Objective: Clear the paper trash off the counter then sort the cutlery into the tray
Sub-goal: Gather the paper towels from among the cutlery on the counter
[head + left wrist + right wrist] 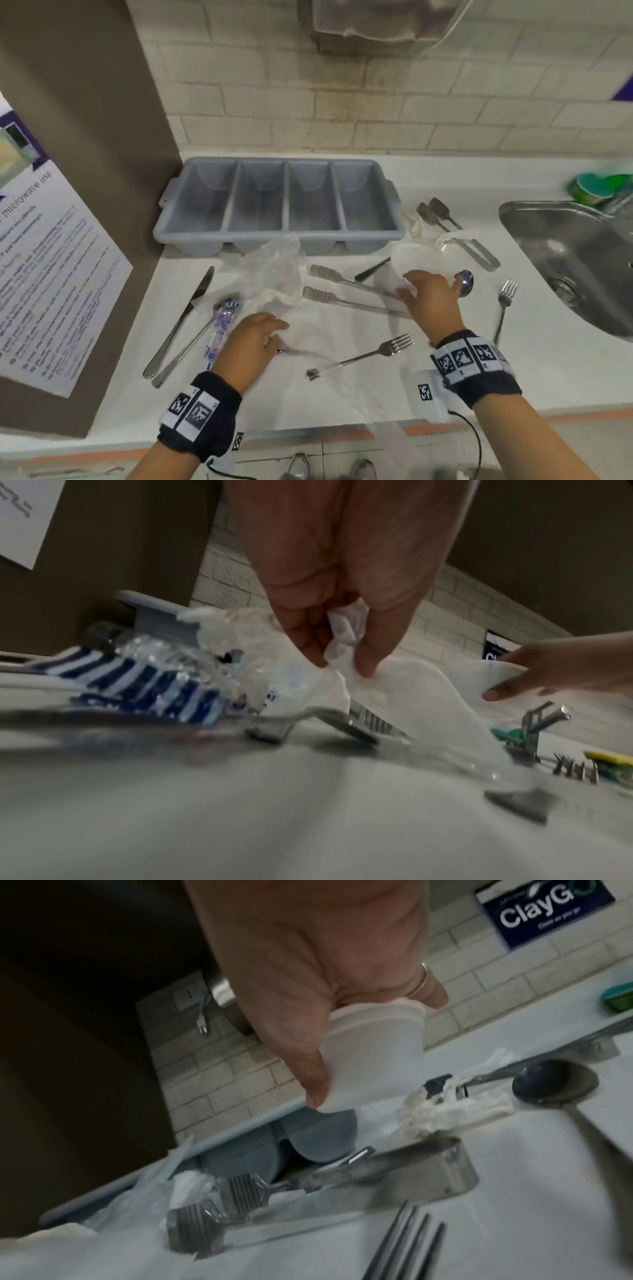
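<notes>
Our left hand (342, 588) pinches a crumpled white napkin (346, 631) — thumb against fingers. Our right hand (308, 974) grips a white paper cup (373, 1056); the grey tray (277, 202) sits behind, compartments bare.

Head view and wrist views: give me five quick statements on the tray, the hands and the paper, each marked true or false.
1. All four compartments of the grey tray are empty. True.
2. The left hand pinches a crumpled white paper towel. True.
3. The right hand holds a fork. False: it grips a white paper cup; the fork lies on the counter between the two hands.
4. A knife lies on the counter left of the left hand. True.
5. The sink sits left of the tray. False: it is to the tray's right.
</notes>
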### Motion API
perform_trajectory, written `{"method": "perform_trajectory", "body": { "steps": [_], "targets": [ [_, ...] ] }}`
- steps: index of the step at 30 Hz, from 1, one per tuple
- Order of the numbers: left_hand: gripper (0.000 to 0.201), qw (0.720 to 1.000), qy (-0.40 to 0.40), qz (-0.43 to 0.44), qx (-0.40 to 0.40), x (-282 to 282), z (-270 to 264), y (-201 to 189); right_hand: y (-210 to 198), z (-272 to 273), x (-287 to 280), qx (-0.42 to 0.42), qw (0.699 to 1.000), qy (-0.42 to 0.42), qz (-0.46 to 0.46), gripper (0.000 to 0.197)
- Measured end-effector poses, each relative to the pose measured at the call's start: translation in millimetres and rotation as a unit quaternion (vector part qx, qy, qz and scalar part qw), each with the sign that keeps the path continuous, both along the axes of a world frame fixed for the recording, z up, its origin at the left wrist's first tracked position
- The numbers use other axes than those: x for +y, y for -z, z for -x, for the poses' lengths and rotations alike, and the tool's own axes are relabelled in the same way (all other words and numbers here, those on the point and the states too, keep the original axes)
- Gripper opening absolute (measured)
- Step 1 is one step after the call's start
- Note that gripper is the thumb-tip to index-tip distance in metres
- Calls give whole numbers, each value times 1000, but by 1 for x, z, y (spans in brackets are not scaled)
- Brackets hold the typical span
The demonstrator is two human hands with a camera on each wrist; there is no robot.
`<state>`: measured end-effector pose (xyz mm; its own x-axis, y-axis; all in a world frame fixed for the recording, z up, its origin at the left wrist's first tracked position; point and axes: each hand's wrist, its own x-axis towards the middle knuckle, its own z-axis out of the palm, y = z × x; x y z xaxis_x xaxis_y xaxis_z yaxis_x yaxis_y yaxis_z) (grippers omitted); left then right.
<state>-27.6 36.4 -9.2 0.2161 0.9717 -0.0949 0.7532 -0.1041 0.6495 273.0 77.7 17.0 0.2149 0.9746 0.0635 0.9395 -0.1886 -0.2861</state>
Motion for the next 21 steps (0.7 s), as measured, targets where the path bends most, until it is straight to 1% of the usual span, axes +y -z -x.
{"method": "perform_trajectory", "body": {
  "steps": [2,4,6,8,10,12,14,15,16,17,18,20,21],
  "targets": [
    [25,997,-53,-33,-45,-2,0,-11,-7,-6,-21,16,998,2,-61,23],
    [24,987,-100,-92,-81,-5,-5,-27,-10,-16,-45,24,995,12,-99,20],
    [24,978,-107,-145,-108,-12,-16,-42,-12,-30,-70,16,993,25,-113,17],
    [23,976,-56,-164,-133,-24,-33,-47,-11,-44,-94,14,993,39,-115,14],
    [20,981,40,-133,-138,-39,-53,-38,-6,-58,-117,-2,993,42,-112,12],
    [21,983,141,-61,-102,-50,-72,-18,1,-72,-137,-13,993,44,-106,11],
    [17,979,200,1,-33,-57,-84,6,7,-85,-155,-10,994,39,-99,10],
    [16,978,206,23,5,-61,-87,14,9,-91,-163,-10,995,33,-94,12],
    [21,978,201,35,34,-64,-87,21,12,-97,-170,-11,996,26,-87,15],
    [26,979,191,41,55,-67,-88,25,15,-102,-177,-13,997,18,-80,18],
    [27,980,181,43,68,-68,-89,28,18,-106,-184,-15,997,8,-73,20],
    [14,982,162,49,80,-68,-93,25,25,-113,-198,-11,998,-8,-59,25],
    [16,984,153,51,78,-69,-96,24,29,-116,-204,-5,999,-11,-53,25]
  ]
}}
